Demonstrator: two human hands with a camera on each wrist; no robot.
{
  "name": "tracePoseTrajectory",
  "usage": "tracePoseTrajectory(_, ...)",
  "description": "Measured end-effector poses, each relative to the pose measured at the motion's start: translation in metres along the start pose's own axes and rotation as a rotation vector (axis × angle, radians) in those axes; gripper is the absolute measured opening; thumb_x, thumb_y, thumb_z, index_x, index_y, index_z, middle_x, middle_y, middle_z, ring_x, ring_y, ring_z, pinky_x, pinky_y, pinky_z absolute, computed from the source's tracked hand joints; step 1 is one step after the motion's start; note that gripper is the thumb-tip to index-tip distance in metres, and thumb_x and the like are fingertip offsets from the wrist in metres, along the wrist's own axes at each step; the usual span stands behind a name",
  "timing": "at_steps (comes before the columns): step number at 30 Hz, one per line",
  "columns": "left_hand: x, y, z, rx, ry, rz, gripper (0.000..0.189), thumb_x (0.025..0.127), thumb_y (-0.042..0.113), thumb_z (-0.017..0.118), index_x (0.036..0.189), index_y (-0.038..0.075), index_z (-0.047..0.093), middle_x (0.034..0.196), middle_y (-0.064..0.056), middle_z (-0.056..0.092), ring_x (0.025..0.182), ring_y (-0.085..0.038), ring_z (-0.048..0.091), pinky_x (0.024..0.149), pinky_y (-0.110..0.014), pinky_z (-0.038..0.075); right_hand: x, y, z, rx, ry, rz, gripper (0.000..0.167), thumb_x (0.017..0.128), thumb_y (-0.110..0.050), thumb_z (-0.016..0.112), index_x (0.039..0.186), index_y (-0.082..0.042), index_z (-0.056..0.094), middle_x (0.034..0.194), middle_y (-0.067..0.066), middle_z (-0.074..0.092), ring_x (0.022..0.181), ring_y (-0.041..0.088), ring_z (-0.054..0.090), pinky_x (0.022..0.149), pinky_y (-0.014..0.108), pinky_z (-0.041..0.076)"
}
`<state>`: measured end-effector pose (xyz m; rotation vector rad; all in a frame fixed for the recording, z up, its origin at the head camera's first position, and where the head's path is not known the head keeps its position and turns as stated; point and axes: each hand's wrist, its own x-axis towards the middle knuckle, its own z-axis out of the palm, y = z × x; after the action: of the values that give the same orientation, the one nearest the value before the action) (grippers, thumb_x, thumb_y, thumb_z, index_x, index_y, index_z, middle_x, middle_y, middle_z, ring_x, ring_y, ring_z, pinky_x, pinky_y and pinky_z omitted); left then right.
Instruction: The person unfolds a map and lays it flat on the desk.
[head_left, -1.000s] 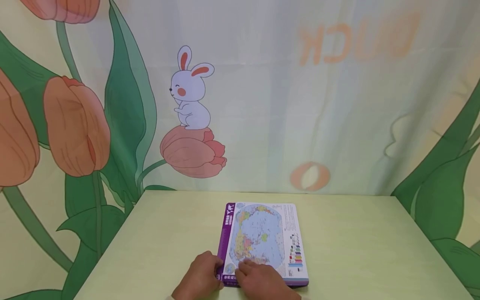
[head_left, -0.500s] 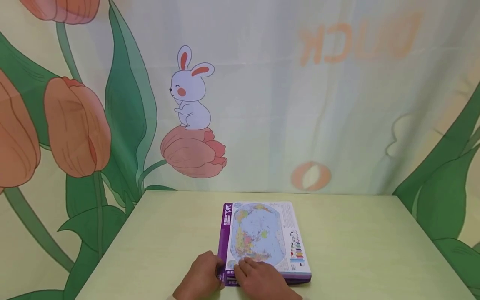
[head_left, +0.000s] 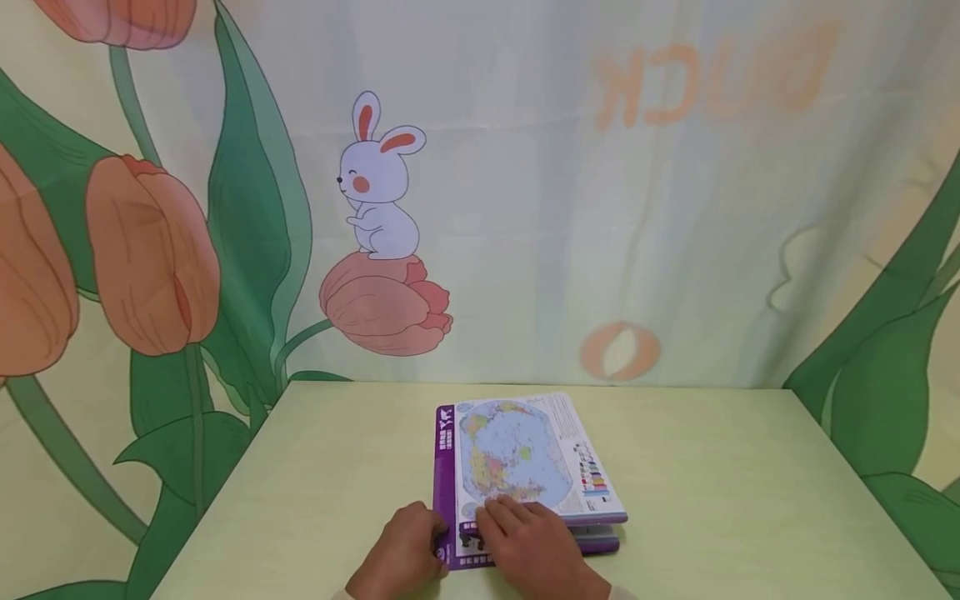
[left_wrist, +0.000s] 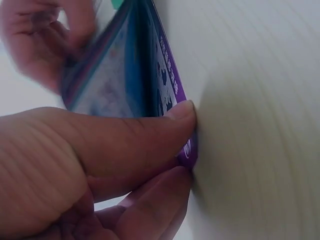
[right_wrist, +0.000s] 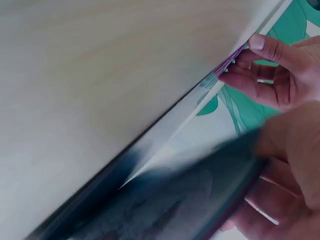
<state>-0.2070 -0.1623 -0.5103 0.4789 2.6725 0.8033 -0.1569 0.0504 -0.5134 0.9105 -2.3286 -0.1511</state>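
A flat folder (head_left: 517, 454) with a world map on its cover and a purple edge lies on the table. My left hand (head_left: 401, 546) pinches its near left corner between thumb and fingers, as the left wrist view shows at the purple corner (left_wrist: 189, 160). My right hand (head_left: 534, 550) grips the near edge of the cover and holds it tilted up. Between the raised cover (right_wrist: 200, 200) and the lower panel (head_left: 600, 546) a gap shows, widest toward the right. The right hand's fingertips curl under the cover, partly hidden in the head view.
The pale yellow table (head_left: 720, 475) reaches out on both sides of the folder. Behind it hangs a curtain (head_left: 495, 208) printed with tulips and a white rabbit.
The cover's near edge has risen away from the lower panel, opening a gap. My right hand has moved slightly up and right with it; my left hand has stayed at the corner.
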Motion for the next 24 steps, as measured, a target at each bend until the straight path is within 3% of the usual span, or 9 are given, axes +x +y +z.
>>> tracePoseTrajectory(5, 0.000, 0.001, 0.002, -0.024, -0.013, -0.017, 0.021, 0.077, -0.003, 0.089, 0.094, 0.001, 0.078, 0.087, -0.006, 0.056, 0.081, -0.019, 0.052, 0.074, -0.036, 0.050, -0.007, 0.007, -0.005, 0.047, -0.072, 0.025, 0.027, 0.095, -0.025, 0.077, 0.120, -0.013, 0.075, 0.117, 0.001, 0.078, 0.108, 0.014, 0.076, 0.085, 0.029, 0.062)
tracePoseTrajectory(11, 0.000, 0.000, 0.002, -0.026, -0.004, 0.001, 0.023, 0.075, -0.003, 0.089, 0.095, 0.000, 0.078, 0.087, -0.006, 0.056, 0.081, -0.019, 0.051, 0.076, -0.038, 0.050, -0.016, 0.017, -0.007, 0.070, -0.029, 0.104, 0.027, 0.089, -0.016, 0.078, 0.116, -0.015, 0.077, 0.117, -0.001, 0.079, 0.105, 0.013, 0.077, 0.080, 0.028, 0.062)
tracePoseTrajectory(19, 0.002, 0.001, -0.001, -0.031, -0.023, -0.025, 0.021, 0.077, -0.002, 0.089, 0.095, 0.000, 0.079, 0.089, -0.006, 0.056, 0.083, -0.021, 0.051, 0.077, -0.038, 0.050, -0.029, 0.031, -0.013, 0.220, -0.075, 0.205, 0.031, 0.088, -0.018, 0.084, 0.117, -0.017, 0.075, 0.120, -0.002, 0.079, 0.107, 0.014, 0.077, 0.081, 0.029, 0.063)
tracePoseTrajectory(24, 0.002, 0.004, -0.001, -0.034, -0.011, -0.030, 0.017, 0.078, 0.000, 0.088, 0.092, 0.001, 0.079, 0.088, -0.006, 0.056, 0.082, -0.021, 0.051, 0.078, -0.039, 0.051, -0.039, 0.041, -0.019, 0.266, -0.074, 0.264, 0.025, 0.088, -0.017, 0.085, 0.108, -0.019, 0.071, 0.115, -0.004, 0.079, 0.096, 0.012, 0.077, 0.075, 0.028, 0.062)
